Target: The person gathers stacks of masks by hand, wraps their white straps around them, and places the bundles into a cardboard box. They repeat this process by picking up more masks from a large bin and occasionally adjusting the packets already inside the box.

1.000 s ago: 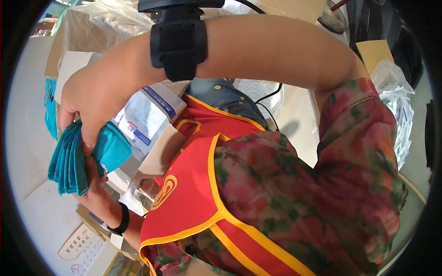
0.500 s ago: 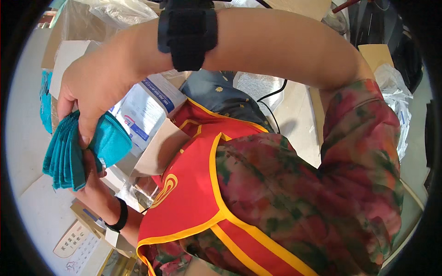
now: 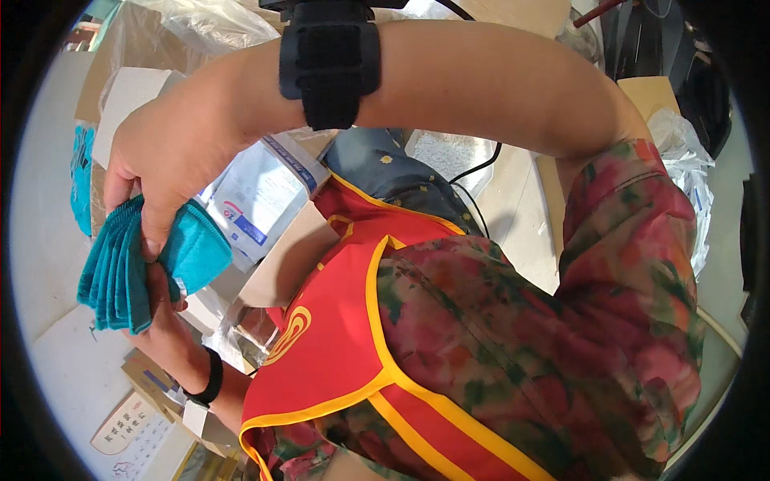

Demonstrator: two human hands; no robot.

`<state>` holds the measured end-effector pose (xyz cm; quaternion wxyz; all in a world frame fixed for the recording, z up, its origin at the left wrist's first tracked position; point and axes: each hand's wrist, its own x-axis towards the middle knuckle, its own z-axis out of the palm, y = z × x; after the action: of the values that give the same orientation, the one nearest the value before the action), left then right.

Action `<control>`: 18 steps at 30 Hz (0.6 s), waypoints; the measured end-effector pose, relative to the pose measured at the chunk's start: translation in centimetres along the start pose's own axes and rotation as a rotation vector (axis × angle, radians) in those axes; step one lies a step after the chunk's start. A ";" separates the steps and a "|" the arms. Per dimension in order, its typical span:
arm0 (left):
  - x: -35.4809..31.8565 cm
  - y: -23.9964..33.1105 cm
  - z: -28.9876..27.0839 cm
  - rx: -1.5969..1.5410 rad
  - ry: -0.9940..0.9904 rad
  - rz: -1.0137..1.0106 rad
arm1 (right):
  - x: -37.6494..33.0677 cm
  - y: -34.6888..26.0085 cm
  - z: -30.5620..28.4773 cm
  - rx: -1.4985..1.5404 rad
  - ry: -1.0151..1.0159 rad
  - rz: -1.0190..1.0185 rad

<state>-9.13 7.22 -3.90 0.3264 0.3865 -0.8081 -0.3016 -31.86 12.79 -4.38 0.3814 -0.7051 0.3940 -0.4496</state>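
A fanned stack of teal folded face masks (image 3: 112, 276) is held at the left, its layers hanging side by side. My right hand (image 3: 164, 168) reaches across from the right and closes on the stack from above, thumb pressed against it. From below, my left hand (image 3: 164, 325) grips the same stack, its fingers mostly hidden behind the fabric. One mask (image 3: 199, 244) spreads to the right of my right thumb. Beside the hands, blue-and-white printed packs (image 3: 249, 200) lie in an open carton whose brown flap (image 3: 290, 256) leans toward my red apron (image 3: 321, 345).
More teal masks (image 3: 82, 180) sit at the far left by a cardboard box (image 3: 132, 100) with clear plastic film (image 3: 212, 24). Another carton (image 3: 148, 385) and a printed card (image 3: 120, 425) lie at the lower left. A black cable (image 3: 481, 164) and plastic bag (image 3: 682, 152) are farther right.
The view has shifted slightly, so the carton and packs appear a little lower and to the right. Both hands keep their hold on the masks, with hardly any movement.
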 end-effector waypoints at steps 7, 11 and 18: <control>0.4 -0.7 0.2 -0.036 -0.005 -0.009 | -0.5 -0.6 -0.4 -0.084 -0.024 0.048; -0.1 -0.2 -0.3 -0.037 0.023 -0.021 | -0.4 -1.0 -0.4 0.046 -0.060 0.074; -0.3 -0.1 -0.6 -0.032 0.026 0.011 | 0.1 -0.5 0.4 0.057 -0.029 0.033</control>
<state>-8.52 7.28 -3.66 0.3447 0.3806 -0.8010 -0.3079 -31.35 12.96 -4.05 0.4143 -0.6938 0.3872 -0.4439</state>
